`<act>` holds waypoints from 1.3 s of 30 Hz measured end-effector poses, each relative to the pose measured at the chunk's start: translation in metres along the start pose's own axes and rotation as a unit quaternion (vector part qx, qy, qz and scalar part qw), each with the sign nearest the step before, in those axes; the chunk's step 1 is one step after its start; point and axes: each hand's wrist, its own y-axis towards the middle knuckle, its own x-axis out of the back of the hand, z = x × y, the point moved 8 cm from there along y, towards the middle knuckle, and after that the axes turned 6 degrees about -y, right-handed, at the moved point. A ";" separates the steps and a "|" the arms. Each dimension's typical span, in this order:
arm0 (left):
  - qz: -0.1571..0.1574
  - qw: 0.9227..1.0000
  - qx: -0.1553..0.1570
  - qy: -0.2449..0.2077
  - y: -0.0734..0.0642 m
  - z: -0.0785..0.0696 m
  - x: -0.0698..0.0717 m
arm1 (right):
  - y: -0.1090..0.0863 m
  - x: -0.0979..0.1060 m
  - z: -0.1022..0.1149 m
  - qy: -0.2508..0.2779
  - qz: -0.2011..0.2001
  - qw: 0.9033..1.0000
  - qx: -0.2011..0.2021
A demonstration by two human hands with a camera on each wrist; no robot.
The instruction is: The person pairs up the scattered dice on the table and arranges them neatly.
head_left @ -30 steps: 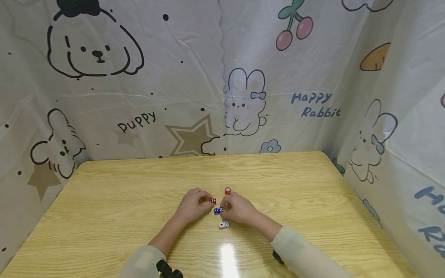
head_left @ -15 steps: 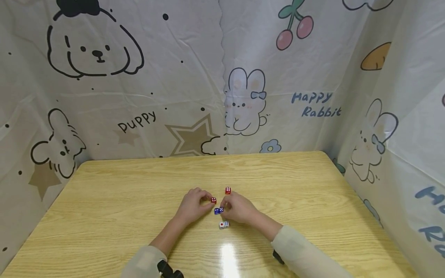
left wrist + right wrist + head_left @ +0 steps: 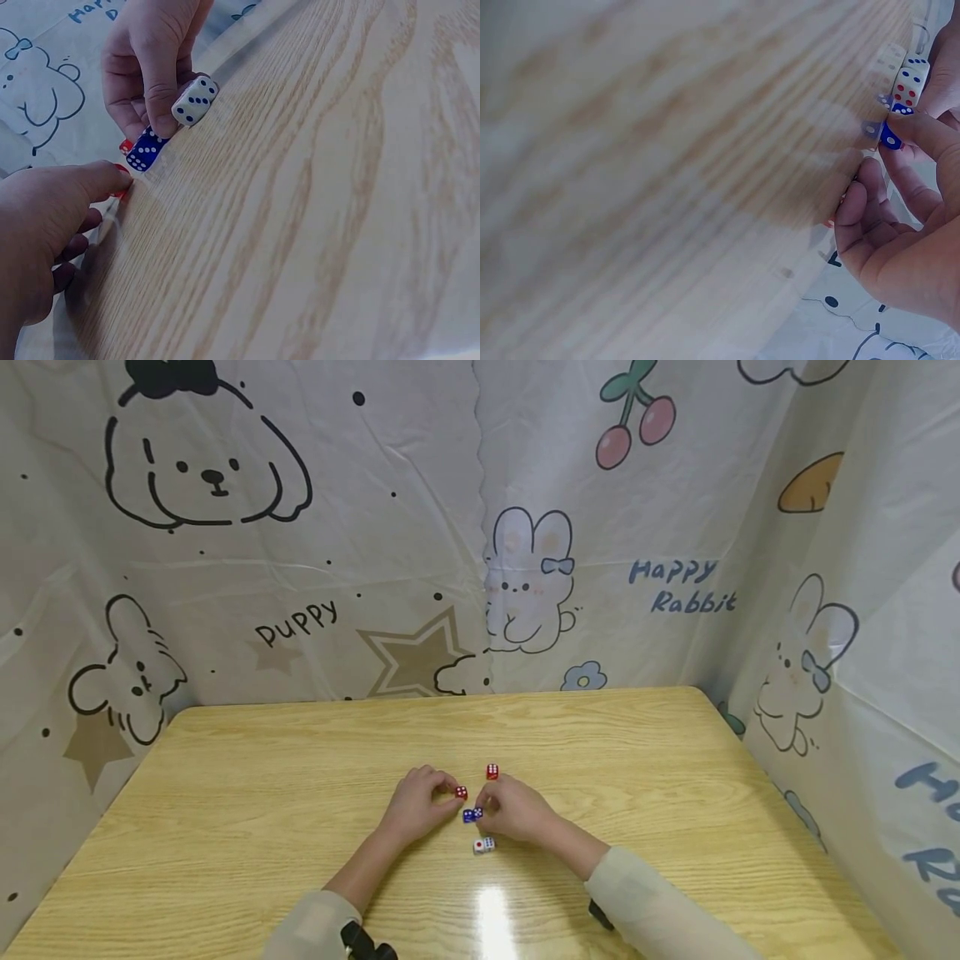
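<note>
Between thumb and forefinger my left hand (image 3: 420,803) pinches a red die (image 3: 461,792), mostly covered by the fingers in the left wrist view. My right hand (image 3: 519,810) pinches the right one of two blue dice (image 3: 477,813); the other blue die (image 3: 468,816) sits side by side with it on the table. In the right wrist view, thumb and forefinger lie against the blue die (image 3: 890,136) while the other fingers are curled. Nearer the body, two white dice (image 3: 483,845) stand together in a row. A second red die (image 3: 492,772) lies just beyond my right hand.
The wooden table (image 3: 300,760) has a glossy top with a bright reflection near the front. A printed cloth (image 3: 420,527) with puppy and rabbit drawings hangs behind the table and along its sides. Dark straps with a camera (image 3: 363,941) sit at the sleeves.
</note>
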 end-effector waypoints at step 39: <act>-0.005 1.000 0.002 0.002 0.000 0.002 0.001 | -0.003 0.020 -0.022 0.014 -0.016 0.999 -0.024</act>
